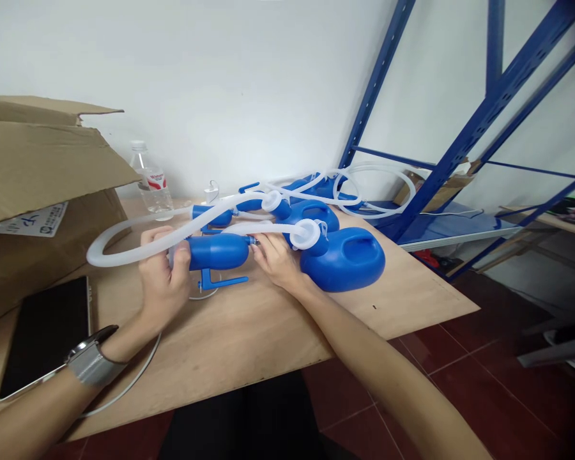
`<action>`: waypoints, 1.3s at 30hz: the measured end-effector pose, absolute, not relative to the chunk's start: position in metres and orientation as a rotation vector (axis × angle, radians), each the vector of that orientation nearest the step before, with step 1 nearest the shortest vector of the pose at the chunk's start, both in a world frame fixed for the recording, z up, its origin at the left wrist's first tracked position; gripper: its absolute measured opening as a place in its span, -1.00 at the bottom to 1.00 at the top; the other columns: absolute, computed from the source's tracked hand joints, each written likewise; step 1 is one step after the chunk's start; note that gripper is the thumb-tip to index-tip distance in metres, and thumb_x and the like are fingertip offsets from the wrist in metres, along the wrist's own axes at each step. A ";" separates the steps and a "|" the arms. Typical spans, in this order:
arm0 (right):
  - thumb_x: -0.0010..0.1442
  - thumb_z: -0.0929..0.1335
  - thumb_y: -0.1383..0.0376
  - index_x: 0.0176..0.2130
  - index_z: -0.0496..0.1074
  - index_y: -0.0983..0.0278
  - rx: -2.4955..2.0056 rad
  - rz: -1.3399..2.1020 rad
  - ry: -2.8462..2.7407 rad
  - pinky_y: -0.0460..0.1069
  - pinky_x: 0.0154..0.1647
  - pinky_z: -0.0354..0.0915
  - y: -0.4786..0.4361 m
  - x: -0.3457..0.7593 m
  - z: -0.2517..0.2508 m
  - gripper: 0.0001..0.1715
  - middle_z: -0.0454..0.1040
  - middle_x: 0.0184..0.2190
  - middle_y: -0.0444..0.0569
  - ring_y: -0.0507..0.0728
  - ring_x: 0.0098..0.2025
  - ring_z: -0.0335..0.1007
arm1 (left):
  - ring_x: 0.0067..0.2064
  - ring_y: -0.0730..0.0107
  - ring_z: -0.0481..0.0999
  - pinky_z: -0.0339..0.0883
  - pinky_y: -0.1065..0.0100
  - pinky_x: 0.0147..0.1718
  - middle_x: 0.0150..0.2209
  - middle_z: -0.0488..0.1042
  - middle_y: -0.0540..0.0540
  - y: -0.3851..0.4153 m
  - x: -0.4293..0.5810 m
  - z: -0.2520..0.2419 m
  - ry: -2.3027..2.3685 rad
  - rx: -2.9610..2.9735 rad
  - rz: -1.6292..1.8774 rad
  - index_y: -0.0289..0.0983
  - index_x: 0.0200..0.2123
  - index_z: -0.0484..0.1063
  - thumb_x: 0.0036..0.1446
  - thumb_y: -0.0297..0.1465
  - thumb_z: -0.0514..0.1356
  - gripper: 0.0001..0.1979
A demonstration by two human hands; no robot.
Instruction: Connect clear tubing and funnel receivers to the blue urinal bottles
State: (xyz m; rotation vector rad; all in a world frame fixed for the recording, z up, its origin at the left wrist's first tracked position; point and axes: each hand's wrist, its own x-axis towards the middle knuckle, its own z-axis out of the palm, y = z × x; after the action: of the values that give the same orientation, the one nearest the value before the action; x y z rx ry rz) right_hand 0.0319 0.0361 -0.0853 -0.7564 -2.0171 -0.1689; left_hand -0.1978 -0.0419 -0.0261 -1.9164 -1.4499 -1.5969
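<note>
Head view: left grip [165,275] clasps a blue plastic cylinder [219,251] at nine o'clock, right grip [274,257] pinches its silvery three-o'clock tip [253,241]; I'd judge it light, stiff, holdable mid-body.

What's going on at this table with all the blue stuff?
A person is handling a blue cylinder above the wooden table. Their left hand grips its wide end, while the right hand seems to pinch its narrow tip. A whitish hose loops past the left hand. Just right of the right hand stands a blue jug, with another jug behind it.
</note>
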 end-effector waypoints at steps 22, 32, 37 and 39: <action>0.54 0.07 -0.09 -0.24 0.47 0.33 -0.878 0.733 -1.966 -0.02 -0.05 0.27 0.030 0.035 -0.071 -0.30 0.54 -0.20 0.03 0.07 -0.14 0.42 | -0.05 0.20 0.49 0.44 0.17 -0.11 -0.06 0.37 -0.19 -0.042 -0.199 -0.028 -1.080 -2.086 -1.410 -0.24 -0.09 0.39 0.34 -0.41 0.14 -0.90; 0.49 0.19 -0.04 -0.12 0.53 0.32 -0.882 0.965 -1.794 -0.03 0.07 0.38 0.041 0.029 -0.079 -0.44 0.58 -0.12 0.00 0.07 -0.05 0.51 | 0.02 0.10 0.52 0.47 0.06 -0.01 -0.04 0.41 -0.22 -0.041 -0.201 -0.030 -1.259 -2.121 -1.434 -0.19 -0.06 0.45 0.33 -0.43 0.16 -0.85; 0.36 0.37 -0.02 -0.03 0.57 0.34 -0.824 0.855 -1.726 0.02 0.22 0.44 0.040 0.027 -0.076 -0.50 0.60 -0.08 0.06 0.10 0.03 0.54 | -0.01 0.16 0.51 0.45 0.10 -0.01 -0.06 0.43 -0.21 -0.041 -0.199 -0.026 -1.418 -2.042 -1.521 -0.24 -0.08 0.49 0.35 -0.38 0.15 -0.84; 0.34 0.39 0.00 -0.02 0.57 0.34 -0.833 0.770 -1.761 0.05 0.26 0.43 0.040 0.028 -0.075 -0.52 0.59 -0.08 0.07 0.11 0.05 0.54 | -0.02 0.20 0.51 0.43 0.12 -0.01 -0.09 0.44 -0.19 -0.041 -0.198 -0.025 -1.484 -2.001 -1.542 -0.26 -0.11 0.50 0.36 -0.34 0.13 -0.82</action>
State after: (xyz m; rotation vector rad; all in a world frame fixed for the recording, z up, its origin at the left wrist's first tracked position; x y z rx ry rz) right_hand 0.0282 0.0396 -0.0752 -0.8329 -1.7611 0.7704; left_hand -0.1975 -0.0405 -0.0250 -2.0013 -1.4844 -1.5423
